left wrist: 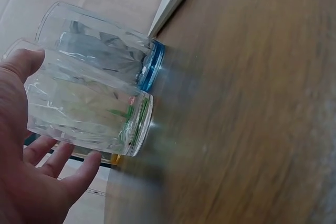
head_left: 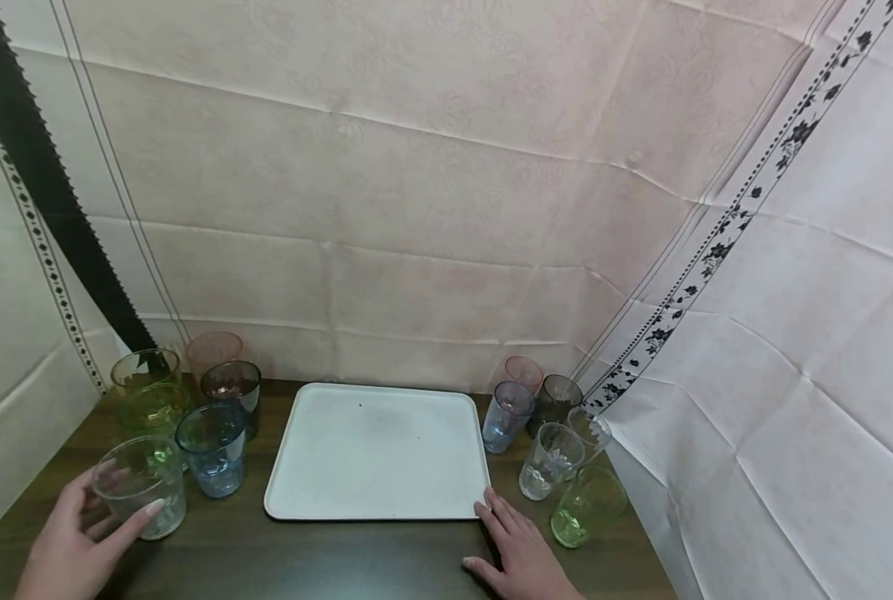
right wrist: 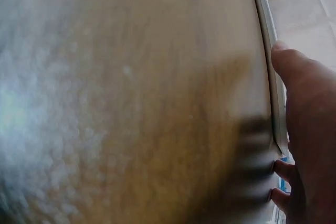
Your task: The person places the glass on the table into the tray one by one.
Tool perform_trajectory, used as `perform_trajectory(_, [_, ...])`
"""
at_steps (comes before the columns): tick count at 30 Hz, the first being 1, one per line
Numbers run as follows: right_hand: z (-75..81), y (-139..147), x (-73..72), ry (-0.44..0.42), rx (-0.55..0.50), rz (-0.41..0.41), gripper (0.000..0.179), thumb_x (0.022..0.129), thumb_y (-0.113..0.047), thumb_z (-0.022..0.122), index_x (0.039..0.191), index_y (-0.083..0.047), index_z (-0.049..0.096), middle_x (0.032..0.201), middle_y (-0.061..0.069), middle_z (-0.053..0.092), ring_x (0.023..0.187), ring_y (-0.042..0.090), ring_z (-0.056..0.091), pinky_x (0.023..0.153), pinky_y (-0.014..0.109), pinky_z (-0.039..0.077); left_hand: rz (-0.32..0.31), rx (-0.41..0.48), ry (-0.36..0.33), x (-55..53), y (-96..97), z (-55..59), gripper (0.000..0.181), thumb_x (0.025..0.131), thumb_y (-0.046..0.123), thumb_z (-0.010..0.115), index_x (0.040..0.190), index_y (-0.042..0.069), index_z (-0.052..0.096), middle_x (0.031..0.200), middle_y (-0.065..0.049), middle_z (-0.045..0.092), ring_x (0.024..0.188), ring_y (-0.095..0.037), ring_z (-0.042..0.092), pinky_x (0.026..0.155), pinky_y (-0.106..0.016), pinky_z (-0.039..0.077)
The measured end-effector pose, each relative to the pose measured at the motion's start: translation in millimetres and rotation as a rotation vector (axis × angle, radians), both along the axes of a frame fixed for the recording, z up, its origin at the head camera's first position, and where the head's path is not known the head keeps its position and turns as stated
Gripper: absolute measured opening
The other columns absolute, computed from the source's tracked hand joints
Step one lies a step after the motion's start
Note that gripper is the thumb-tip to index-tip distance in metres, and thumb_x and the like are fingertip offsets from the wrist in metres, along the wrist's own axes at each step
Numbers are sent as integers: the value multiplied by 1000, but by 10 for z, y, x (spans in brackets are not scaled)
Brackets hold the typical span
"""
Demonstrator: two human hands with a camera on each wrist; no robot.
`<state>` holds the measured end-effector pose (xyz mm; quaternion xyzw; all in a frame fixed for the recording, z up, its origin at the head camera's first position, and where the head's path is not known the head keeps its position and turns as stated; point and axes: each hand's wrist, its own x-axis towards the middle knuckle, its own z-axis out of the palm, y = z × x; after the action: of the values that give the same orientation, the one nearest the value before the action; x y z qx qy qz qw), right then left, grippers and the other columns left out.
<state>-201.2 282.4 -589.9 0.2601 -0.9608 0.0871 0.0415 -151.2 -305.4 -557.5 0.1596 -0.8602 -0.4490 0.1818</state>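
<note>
The clear tumbler (head_left: 150,482), within the left hand (head_left: 77,533), its thumb and fingers curled round, could knock the blue tumbler (head_left: 212,457) just beyond if a loose hold slips; firmness is hard to judge. It stands upright, mouth up, long axis vertical. The right hand (head_left: 520,546), fingers loosely extended, rests by the near corner of the white tray (head_left: 379,458).

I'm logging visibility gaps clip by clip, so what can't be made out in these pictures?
Head: base of the left pink glass, obscured by the dark glass.
Left wrist: most of the amber-based glass, behind the clear glass and left hand.
Right wrist: top of the white tray, seen edge-on and partly behind the right hand; what the blue patch belongs to, mostly covered by that hand.
</note>
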Motion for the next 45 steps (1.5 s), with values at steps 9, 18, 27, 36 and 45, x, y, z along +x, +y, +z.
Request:
perform_trajectory(9, [-27,16,-11,27,11,20,87,96,-76,49,160,-16,45,168,11,31,146,31,39,105,60,45,24,8,-28,102,19,58,100,92,43,78,161,-5,24,146,-37,46,124,-53,41,77,-61,56])
perform_trajectory(18, [-5,9,-6,13,8,19,87,96,-75,49,159,-15,45,168,11,31,146,31,39,106,60,45,-50,-61,44,300,70,76,95,86,38,85,152,-9,34,130,-31,56,89,27,34,57,-29,59])
perform_trajectory(27, [-37,5,-9,12,8,11,89,96,-77,47,160,-15,45,168,11,31,146,32,40,104,61,45,-224,-46,146,430,353,179,82,83,26,89,146,3,42,114,30,55,96,23,50,61,-29,62])
perform_trajectory(36, [-29,-24,-2,21,0,7,91,95,-79,46,158,-13,46,168,12,32,145,33,41,104,61,46,-320,-7,122,407,705,275,79,83,31,89,144,9,45,120,5,62,101,19,53,68,-30,63])
perform_trajectory(45, [-51,-11,-2,33,-2,10,90,95,-78,47,158,-14,46,168,12,32,145,32,40,104,60,46,-409,14,17,229,1025,401,84,84,46,85,148,10,43,136,-18,61,108,-3,58,74,-35,64])
